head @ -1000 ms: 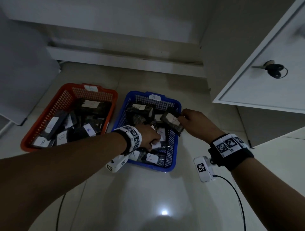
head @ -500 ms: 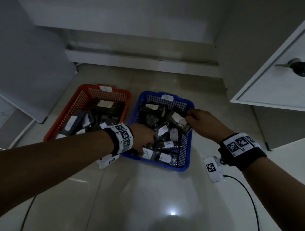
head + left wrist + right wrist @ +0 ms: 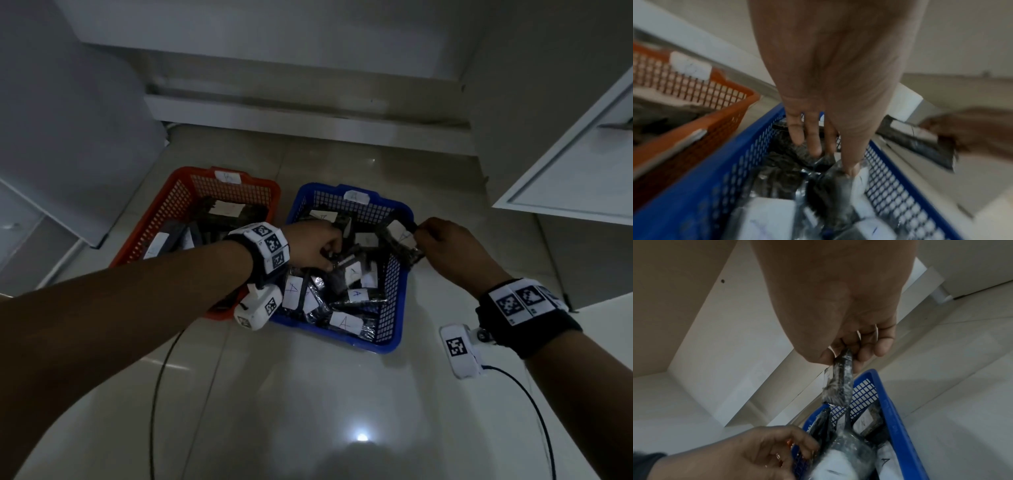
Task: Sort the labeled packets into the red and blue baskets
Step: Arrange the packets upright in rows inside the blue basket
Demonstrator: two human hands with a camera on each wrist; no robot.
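Note:
The blue basket (image 3: 394,337) holds several dark packets with white labels marked A. To its left, the red basket (image 3: 164,219) also holds labeled packets. My left hand (image 3: 325,257) reaches into the middle of the blue basket. Its fingers curl round a dark packet (image 3: 838,459) there. My right hand (image 3: 419,233) pinches one end of another labeled packet (image 3: 400,240) above the basket's right rim. In the right wrist view this packet (image 3: 838,382) hangs from thumb and fingers (image 3: 869,352). The left wrist view is blurred; there my thumb presses on a packet (image 3: 838,186).
Both baskets stand on a pale glossy floor (image 3: 308,394). A white cabinet door (image 3: 582,178) stands open at the right. A white panel (image 3: 68,137) leans at the left, and a low ledge (image 3: 308,116) runs behind the baskets. Cables trail from both wrist cameras.
My left hand has moved deeper toward the back middle of the blue basket. The right hand keeps its packet at the basket's right rim. The view has shifted a little.

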